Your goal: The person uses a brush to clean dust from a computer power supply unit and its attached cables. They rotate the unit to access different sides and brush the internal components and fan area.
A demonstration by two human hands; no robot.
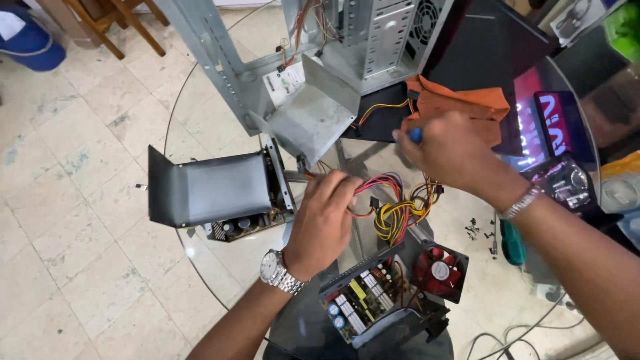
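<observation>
My left hand point(325, 217), with a metal watch on the wrist, grips a bundle of red, yellow and black wires point(393, 207) above a round glass table point(200, 257). My right hand point(443, 150) is closed around a blue-handled tool point(415, 135), its tip hidden, next to an orange cloth point(460, 103). A dark metal power-supply cover point(207, 190) with a circuit board under it lies left of my left hand. An opened power supply with a green-yellow board point(363, 303) and a red fan point(439, 270) lies below the wires.
An open grey computer case point(313, 60) stands at the table's far side. Small screws point(475, 230) and a green-handled screwdriver point(512, 243) lie to the right. Boxes and gadgets crowd the right edge. Wooden chair legs point(117, 23) stand on the tiled floor at upper left.
</observation>
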